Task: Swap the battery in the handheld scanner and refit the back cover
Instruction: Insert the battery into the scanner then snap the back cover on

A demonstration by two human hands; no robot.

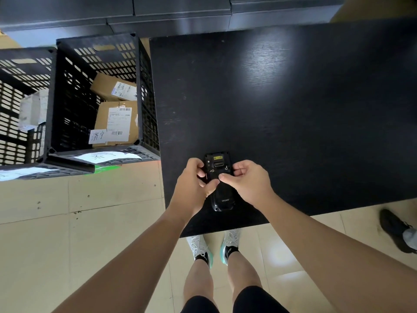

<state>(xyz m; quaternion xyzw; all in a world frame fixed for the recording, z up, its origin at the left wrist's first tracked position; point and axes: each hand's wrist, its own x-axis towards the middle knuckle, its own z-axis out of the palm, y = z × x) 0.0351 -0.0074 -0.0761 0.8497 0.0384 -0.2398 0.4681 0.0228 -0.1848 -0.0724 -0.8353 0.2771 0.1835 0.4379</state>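
A black handheld scanner (220, 197) lies back side up near the front edge of the black table (293, 109). Its back cover is on, with two small latches showing near the top and a yellow label above them. My left hand (195, 186) grips the scanner's left side, thumb pressed on the middle of the back cover. My right hand (246, 179) holds the right side, its thumb meeting the left thumb on the cover. No loose battery is in view.
Two black slotted plastic crates (67, 98) stand on the floor to the left of the table, holding cardboard parcels (117, 123) with labels. Dark cabinets (180, 14) run along the back. Another person's black shoe (394, 231) is on the floor at right.
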